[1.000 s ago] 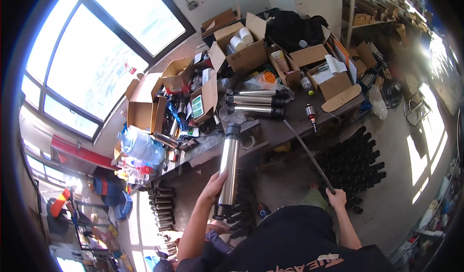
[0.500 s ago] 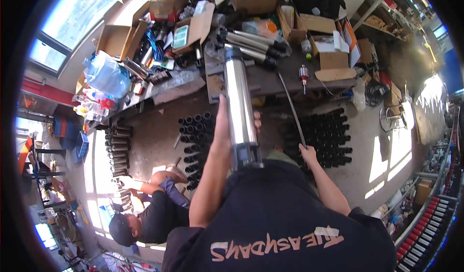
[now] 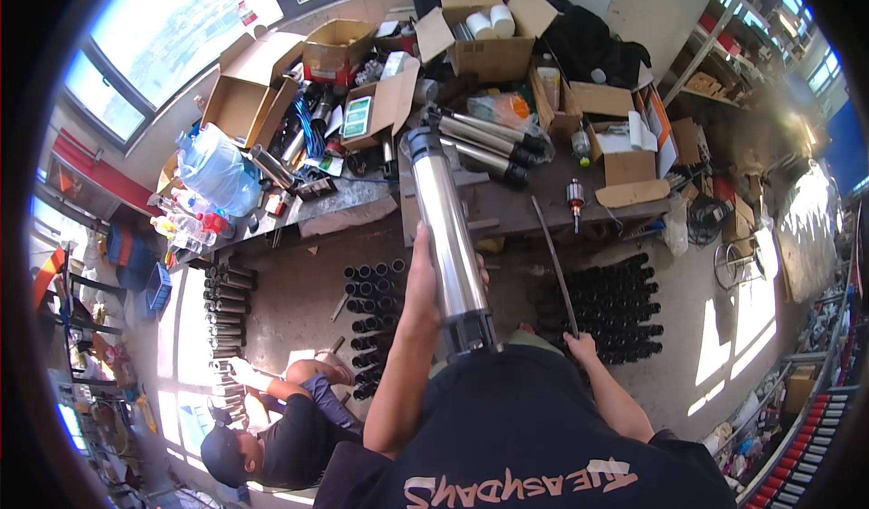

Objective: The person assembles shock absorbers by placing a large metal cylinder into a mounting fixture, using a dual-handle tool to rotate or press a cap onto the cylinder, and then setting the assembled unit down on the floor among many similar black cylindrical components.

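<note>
The shiny tube [image 3: 447,228] leans more to the left at its top than half a second ago; the left hand [image 3: 419,283] is wrapped round it, in front of the black shirt [image 3: 543,409]; the right hand [image 3: 582,346] grips a thin bar [image 3: 556,266]; one hand on smooth metal might let the tube slip; it is long, round and silver, with dark ends.

A translucent blue plastic jug [image 3: 219,172] sits at the left end of the long dark-topped workbench [image 3: 516,209]. Along the workbench's back are an open brown cardboard box [image 3: 493,59] of white cylinders [image 3: 501,21] and a black fabric heap [image 3: 593,46]; right of the workbench lies a coiled black cable [image 3: 708,215].
</note>
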Tool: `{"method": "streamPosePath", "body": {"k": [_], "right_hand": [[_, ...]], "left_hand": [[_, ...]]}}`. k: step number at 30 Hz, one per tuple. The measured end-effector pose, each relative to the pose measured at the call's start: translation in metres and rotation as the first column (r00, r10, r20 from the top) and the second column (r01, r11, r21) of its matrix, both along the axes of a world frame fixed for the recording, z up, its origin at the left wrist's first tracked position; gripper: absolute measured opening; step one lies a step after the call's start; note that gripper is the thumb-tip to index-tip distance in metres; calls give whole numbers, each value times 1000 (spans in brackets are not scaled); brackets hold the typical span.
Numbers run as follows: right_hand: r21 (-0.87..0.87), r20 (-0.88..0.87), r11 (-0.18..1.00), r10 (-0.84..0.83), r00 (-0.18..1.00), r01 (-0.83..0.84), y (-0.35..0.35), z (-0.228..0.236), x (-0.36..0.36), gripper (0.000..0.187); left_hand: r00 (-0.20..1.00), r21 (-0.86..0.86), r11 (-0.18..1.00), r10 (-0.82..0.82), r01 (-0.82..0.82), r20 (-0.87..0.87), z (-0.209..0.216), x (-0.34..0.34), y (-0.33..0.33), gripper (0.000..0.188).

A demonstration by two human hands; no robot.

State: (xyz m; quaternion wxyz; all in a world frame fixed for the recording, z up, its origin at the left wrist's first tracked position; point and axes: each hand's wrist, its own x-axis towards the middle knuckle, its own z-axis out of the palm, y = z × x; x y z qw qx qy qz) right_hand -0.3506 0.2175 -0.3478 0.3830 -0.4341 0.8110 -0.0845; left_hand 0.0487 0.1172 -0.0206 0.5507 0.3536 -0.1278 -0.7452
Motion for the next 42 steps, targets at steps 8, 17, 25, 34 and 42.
{"method": "streamPosePath", "body": {"k": [8,17,25,34,42], "right_hand": [[114,429,964,-265,864,239,0,25,17,41],[-123,119,984,-111,987,126,4,31,16,61],[-64,231,987,-127,965,145,1,17,9,51],[-29,216,993,-109,970,118,-1,14,5,43],[-169,-50,985,-30,998,21,-1,34,15,50]], "left_hand": [[855,-250,968,-126,-4,-503,-11,-13,5,78],[991,30,999,-40,44,-131,-12,-8,-9,74],[994,85,996,30,-22,-100,-18,-4,-20,75],[958,29,1000,18,-10,-287,-8,-2,-14,77],[954,79,997,31,-7,-299,-22,0,-18,76]]}}
